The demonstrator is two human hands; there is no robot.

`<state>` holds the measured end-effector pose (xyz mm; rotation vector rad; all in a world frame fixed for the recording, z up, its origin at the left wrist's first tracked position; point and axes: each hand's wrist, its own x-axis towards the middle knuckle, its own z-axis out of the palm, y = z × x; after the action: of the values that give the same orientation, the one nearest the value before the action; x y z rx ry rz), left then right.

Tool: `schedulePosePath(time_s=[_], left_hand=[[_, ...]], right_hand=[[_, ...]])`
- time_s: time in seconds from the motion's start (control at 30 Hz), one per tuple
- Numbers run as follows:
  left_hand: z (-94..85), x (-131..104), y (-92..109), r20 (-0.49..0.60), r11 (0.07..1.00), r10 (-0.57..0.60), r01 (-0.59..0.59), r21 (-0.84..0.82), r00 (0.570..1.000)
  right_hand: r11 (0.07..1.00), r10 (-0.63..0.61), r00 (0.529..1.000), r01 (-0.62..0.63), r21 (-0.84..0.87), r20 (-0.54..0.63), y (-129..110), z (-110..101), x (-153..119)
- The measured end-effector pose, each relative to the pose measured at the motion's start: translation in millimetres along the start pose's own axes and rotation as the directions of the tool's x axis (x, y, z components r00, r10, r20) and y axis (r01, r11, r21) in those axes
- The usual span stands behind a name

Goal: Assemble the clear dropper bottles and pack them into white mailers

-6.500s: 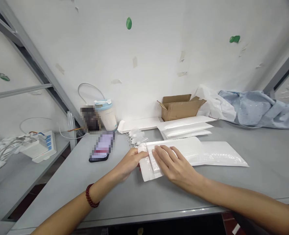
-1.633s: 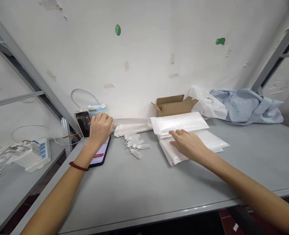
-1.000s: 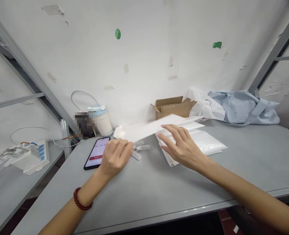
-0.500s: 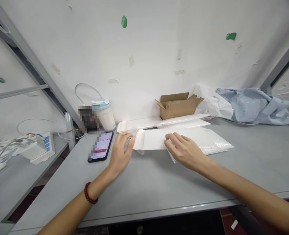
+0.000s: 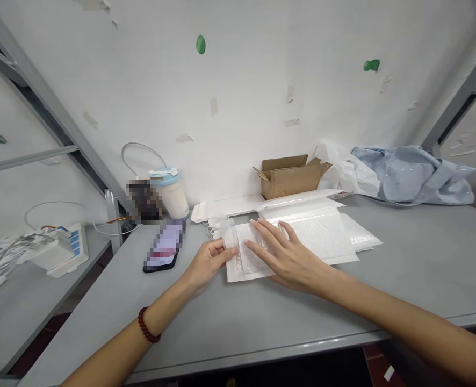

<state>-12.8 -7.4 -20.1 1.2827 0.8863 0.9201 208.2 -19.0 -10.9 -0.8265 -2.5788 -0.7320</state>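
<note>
A white padded envelope (image 5: 321, 234) lies on the grey table, its flap end towards the left. My left hand (image 5: 209, 262) pinches the left end of this envelope between thumb and fingers. A flat, clear plastic packet (image 5: 253, 258) rests near the flap end. Over the packet lies my right hand (image 5: 280, 250), its fingers spread and pointing left. Just behind my left hand is a small clear bag with whitish, cord-like contents (image 5: 217, 226). More white envelopes (image 5: 361, 234) are underneath and to the right.
Along the wall stand a cup with a blue lid (image 5: 173, 193), an open cardboard box (image 5: 294, 180), a crumpled white bag (image 5: 348, 169) and a light blue cloth item (image 5: 415, 174). A phone (image 5: 166, 244) lies left of my hands. A power strip (image 5: 71, 250) is at far left.
The flap end of an envelope has come nearer the table's front, with my left hand now gripping it. My right hand's fingers have spread, and a clear packet now shows under them.
</note>
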Motion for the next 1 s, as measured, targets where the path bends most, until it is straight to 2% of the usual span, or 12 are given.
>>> schedulePosePath(time_s=[0.23,0.4,0.53,0.77,0.87,0.93,1.0], left_hand=[[10.0,-5.2,-2.9,0.102,0.999,0.026,-0.031,0.041,0.994],[13.7,-5.5,-3.1,0.113,0.999,0.023,-0.029,0.043,0.993],[14.8,-4.4,-5.0,0.072,0.996,0.026,-0.032,0.083,0.997],[17.9,-6.9,-7.7,-0.034,0.954,0.058,-0.046,0.298,0.998],[10.8,-6.7,-1.1,-0.113,0.865,0.181,-0.104,0.491,0.977],[0.7,-5.8,4.9,-0.148,0.742,0.31,-0.141,0.656,0.939],[-11.8,-4.6,10.2,-0.128,0.614,0.424,-0.18,0.768,0.897]], right_hand=[[0.983,0.031,0.992,-0.052,0.175,0.119,-4.2,-8.3,-0.1],[0.978,0.058,0.987,-0.085,0.188,0.147,-3.8,-9.3,0.6],[0.985,0.046,0.991,-0.066,0.161,0.122,-3.7,-9.5,0.2],[0.996,-0.006,0.998,0.001,0.085,0.059,-5.7,-14.7,0.9],[0.997,0.007,0.999,-0.01,0.076,0.043,-2.6,-16.5,1.0],[0.998,0.035,0.999,-0.036,0.056,0.019,1.1,-17.7,0.7],[0.996,0.083,0.997,-0.082,0.037,-0.004,5.2,-19.4,0.3]])
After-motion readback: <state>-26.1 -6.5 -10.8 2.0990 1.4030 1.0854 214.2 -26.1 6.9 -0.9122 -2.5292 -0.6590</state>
